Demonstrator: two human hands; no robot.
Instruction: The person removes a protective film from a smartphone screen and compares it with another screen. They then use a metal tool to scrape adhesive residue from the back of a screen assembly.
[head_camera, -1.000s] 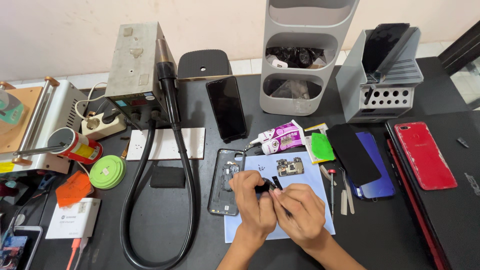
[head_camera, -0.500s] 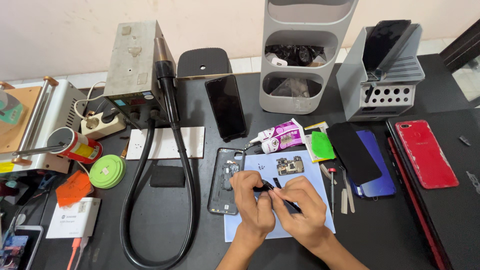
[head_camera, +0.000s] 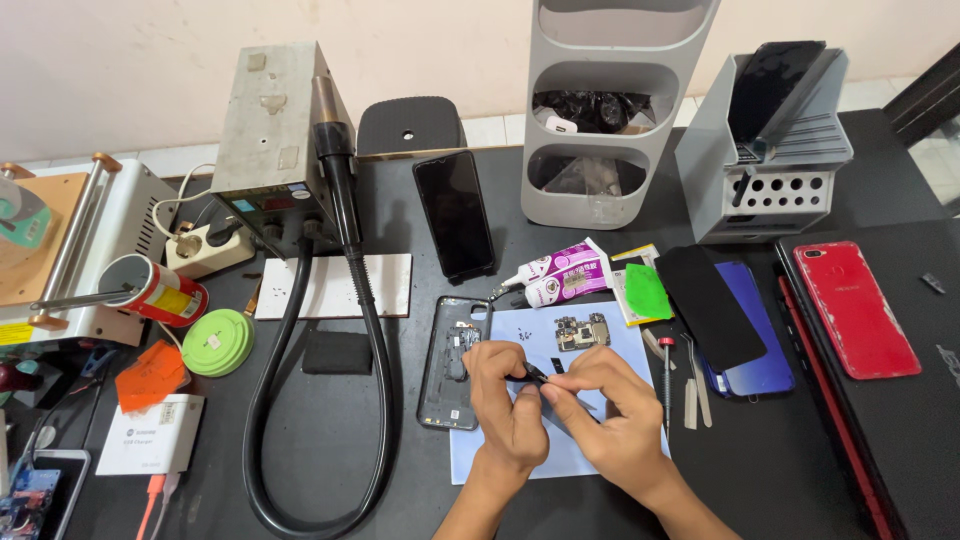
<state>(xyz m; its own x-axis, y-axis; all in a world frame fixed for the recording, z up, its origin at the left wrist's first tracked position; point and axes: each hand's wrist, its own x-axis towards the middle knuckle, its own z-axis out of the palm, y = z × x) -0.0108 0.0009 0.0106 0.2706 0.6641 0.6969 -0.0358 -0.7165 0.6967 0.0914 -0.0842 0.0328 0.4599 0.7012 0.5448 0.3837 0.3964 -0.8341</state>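
Observation:
Over a pale blue work mat (head_camera: 620, 345), my left hand (head_camera: 505, 400) and my right hand (head_camera: 605, 410) meet, pinching a small black part (head_camera: 535, 374) between the fingertips of both. A dark, opened phone frame (head_camera: 453, 362) lies just left of my left hand. A small circuit board (head_camera: 582, 331) rests on the mat above my hands, with tiny screws scattered beside it.
A hot-air station (head_camera: 275, 140) with a thick black hose (head_camera: 365, 330) stands at the left. A black phone (head_camera: 455, 215), glue tubes (head_camera: 560, 275), a blue phone (head_camera: 755, 335), a red phone back (head_camera: 860, 305), grey organisers (head_camera: 615, 110) and a screwdriver (head_camera: 667, 385) surround the mat.
My hands have stayed over the mat with small finger shifts around the black part. Nothing else has moved.

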